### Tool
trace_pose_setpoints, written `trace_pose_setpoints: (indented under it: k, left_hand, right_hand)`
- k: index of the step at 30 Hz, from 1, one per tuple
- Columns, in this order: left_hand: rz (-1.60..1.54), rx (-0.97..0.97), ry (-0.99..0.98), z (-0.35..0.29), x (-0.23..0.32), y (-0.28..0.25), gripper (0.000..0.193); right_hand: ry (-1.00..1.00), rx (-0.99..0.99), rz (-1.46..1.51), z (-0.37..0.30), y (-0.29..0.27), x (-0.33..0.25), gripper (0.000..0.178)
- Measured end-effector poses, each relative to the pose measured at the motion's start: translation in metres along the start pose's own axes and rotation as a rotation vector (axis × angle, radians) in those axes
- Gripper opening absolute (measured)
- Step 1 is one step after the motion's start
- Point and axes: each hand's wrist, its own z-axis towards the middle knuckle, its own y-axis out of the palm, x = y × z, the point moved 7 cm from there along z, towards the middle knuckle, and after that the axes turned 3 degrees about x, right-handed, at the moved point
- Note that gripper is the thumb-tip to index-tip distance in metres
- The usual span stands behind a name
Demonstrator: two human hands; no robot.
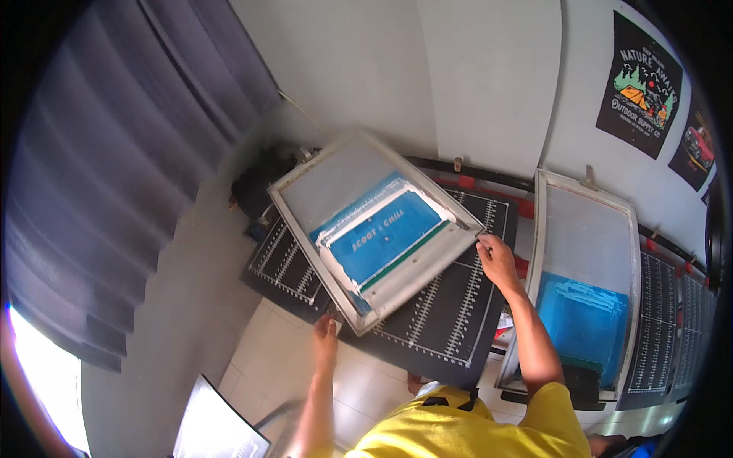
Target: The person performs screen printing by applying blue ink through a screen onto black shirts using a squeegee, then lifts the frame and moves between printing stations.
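Observation:
A screen-printing frame (305, 242) with pale mesh and a blue coated area lies tilted over a black board (435, 324) printed with white scale lines. White smears border the blue, and a green strip (405, 256) runs along its near side. My right hand (496, 258) pinches the frame's right corner with thumb and fingers. Beside the frame's near left corner, at the board's edge, is my left hand (325, 336), its fingers curled closed. Whatever it may hold is too small to make out.
A second screen-printing frame (544, 229) with blue coating stands on the right, with more black lined boards (653, 328) beyond. Grey curtains (114, 175) hang at left. A white panel (217, 424) is at lower left. Posters (638, 88) hang on the wall.

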Motion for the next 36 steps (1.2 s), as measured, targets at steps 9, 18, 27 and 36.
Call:
trace_pose_setpoints:
  k: [9,18,27,36]
  left_hand:
    - [0.056,-0.234,-0.356,0.054,-0.024,0.034,0.050]
    - [-0.017,-0.089,-0.223,0.061,-0.019,0.042,0.047]
    - [-0.154,0.214,-0.192,0.061,-0.037,0.055,0.046]
    - [-0.290,0.060,-0.185,0.140,-0.069,0.047,0.055]
  right_hand:
    - [0.041,-0.016,-0.257,0.136,0.083,0.098,0.028]
    - [0.400,-0.206,-0.238,0.158,0.118,0.118,0.042]
    - [0.386,-0.130,-0.180,0.152,0.117,0.124,0.041]
    - [0.375,0.077,-0.148,0.087,0.118,0.084,0.042]
